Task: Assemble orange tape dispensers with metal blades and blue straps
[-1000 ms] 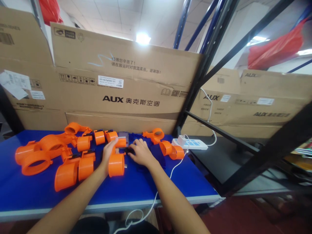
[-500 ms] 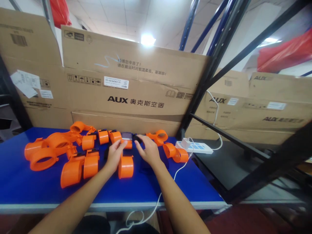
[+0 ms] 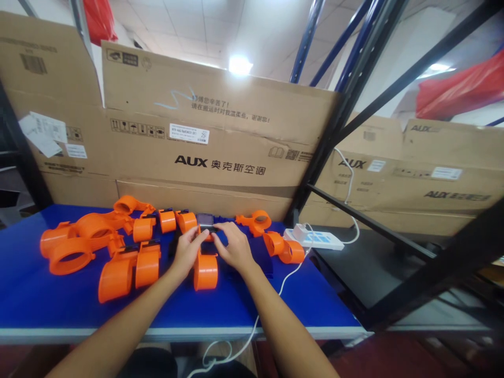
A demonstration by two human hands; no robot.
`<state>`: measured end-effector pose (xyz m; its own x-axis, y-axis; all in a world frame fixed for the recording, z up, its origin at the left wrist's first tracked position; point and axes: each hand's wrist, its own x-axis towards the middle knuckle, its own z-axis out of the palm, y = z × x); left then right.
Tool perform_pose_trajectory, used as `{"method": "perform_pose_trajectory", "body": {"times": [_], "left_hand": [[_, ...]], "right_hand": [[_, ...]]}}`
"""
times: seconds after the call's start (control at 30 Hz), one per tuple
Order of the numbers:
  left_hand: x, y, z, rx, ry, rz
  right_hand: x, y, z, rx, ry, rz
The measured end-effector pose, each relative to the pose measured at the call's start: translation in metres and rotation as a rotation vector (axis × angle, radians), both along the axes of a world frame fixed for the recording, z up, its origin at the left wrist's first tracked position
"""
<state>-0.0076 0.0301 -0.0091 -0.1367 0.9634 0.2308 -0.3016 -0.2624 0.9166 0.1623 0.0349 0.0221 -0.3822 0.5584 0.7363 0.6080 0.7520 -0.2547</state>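
Note:
My left hand [image 3: 186, 253] is closed on an orange plastic tape dispenser [image 3: 206, 273], its ring hanging below the fingers. A small black part [image 3: 211, 229] lies at the dispenser's upper end, between both hands. My right hand [image 3: 235, 245] pinches this black part from the right, thumb and forefinger around it. The fingers partly hide where the two pieces meet. Just behind the hands is another piece with a grey flat top [image 3: 205, 219]. More orange dispensers [image 3: 147, 265] with dark strips on top stand to the left.
Several plain orange dispensers [image 3: 71, 257] are heaped at the left of the blue table [image 3: 177, 315]. Others [image 3: 291, 251] lie at the right, beside a white power strip [image 3: 318, 239] and its cable. A cardboard sheet [image 3: 149, 157] stands behind; a black rack post [image 3: 334, 126] rises at right.
My right hand has moved left and slightly nearer with the black part, bringing it against the dispenser. The dispenser has shifted slightly to the right.

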Motion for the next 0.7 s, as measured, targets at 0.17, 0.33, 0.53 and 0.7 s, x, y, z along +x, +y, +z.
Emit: {"method": "perform_pose_trajectory", "body": {"times": [0.17, 0.33, 0.53, 0.7], "left_hand": [[-0.002, 0.005, -0.006, -0.071, -0.014, 0.003], [-0.004, 0.006, -0.005, -0.138, -0.069, 0.01], [-0.004, 0.003, -0.002, -0.173, -0.094, 0.01], [-0.005, 0.007, -0.005, -0.181, -0.083, 0.014]], "right_hand": [[0.003, 0.002, -0.001, -0.05, 0.042, 0.091], [0.019, 0.018, -0.008, -0.057, 0.093, -0.219], [0.038, 0.042, -0.017, -0.187, -0.224, -0.637], [0.044, 0.055, -0.013, -0.317, -0.407, -0.721]]}}
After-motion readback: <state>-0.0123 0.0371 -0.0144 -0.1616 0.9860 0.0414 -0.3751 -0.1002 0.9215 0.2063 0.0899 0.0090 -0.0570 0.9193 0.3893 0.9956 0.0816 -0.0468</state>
